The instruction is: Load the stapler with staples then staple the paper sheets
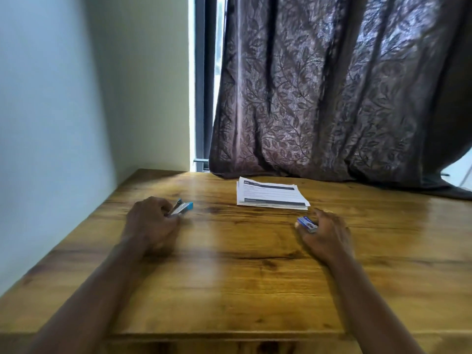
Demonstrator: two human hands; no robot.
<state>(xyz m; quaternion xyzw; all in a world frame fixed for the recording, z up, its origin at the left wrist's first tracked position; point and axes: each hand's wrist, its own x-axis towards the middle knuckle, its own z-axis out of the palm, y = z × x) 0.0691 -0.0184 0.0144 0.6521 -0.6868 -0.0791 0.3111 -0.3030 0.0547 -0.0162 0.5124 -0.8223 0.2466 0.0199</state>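
- Left hand [150, 221] grips a small blue stapler [181, 208] on the wooden table [229, 277].
- Right hand [325, 236] clasps a staple box [307, 224].
- Paper sheets [270, 194] lie stacked beyond.

Glossy brown wood-grain tabletop [229, 277] fills lower half, dark knots and streaks visible. Plain pale wall [76, 98] on left, meeting tabletop edge. Behind, heavy dark brown curtain with leaf pattern [332, 85] hangs down, hem resting on far edge of tabletop. Narrow strip of grey-framed window [203, 85] between wall and curtain, bright daylight entering, soft reflection on wood.
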